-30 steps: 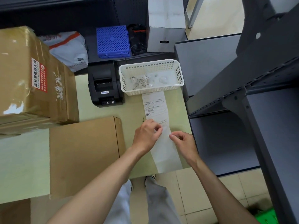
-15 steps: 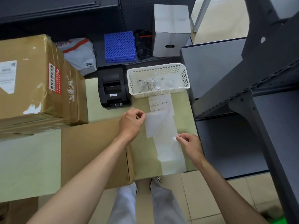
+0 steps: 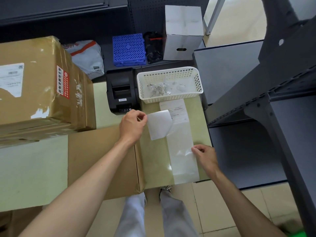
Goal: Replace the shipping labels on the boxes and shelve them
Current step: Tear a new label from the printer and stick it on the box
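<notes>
Label [image 3: 159, 124] peeled half off its backing strip [image 3: 183, 151] is what we see pinched by its corner in the left hand [image 3: 131, 124], above the table [image 3: 153, 159]. The right hand [image 3: 204, 156] pins the strip's edge with curled fingers. Beyond, a white basket [image 3: 199, 82] holds crumpled paper scraps [image 3: 159, 88], beside a black label printer [image 3: 122, 90]. A flat cardboard box [image 3: 100, 159] lies just left.

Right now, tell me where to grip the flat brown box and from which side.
Grip the flat brown box by its long right edge, from the right. That edge is bare and overhangs the table front; the large taped box blocks behind.
</notes>
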